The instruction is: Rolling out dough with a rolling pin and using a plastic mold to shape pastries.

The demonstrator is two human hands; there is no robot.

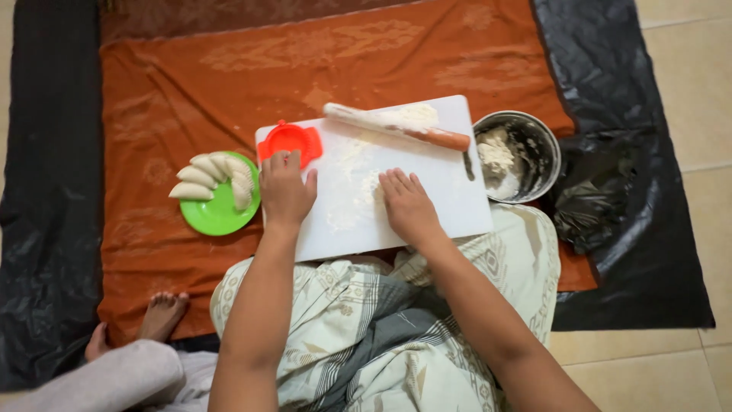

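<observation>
A white cutting board (427, 198) is being rested on the lap of a person who is seated on the floor, over an orange patterned cloth (191, 99) that is being underlaid by black plastic sheeting (46, 191). The left hand (285, 188) is being laid on the board's left edge with the fingers loosely curled, the fingertips being brought up against a red round dumpling press (290, 142) that is lying at the board's upper left corner; whether the press is actually being gripped cannot be told. The right hand (409, 204) is being pressed flat and open, palm down, on the floured middle of the board, and nothing is being held in it. A patch of white flour or dough (352, 200) is being spread between the two hands.

A wooden rolling pin (396, 127), dusted white, is being left lying along the board's far edge, well apart from both hands. Just beside the board's right edge a metal bowl (541, 149) with remnants of dough in it is being kept on the cloth. To the left of the board a green plate (217, 214) is being loaded with several folded crescent dumplings (213, 175). At the lower left, the bare foot (162, 313) of another person is being shown on the cloth.
</observation>
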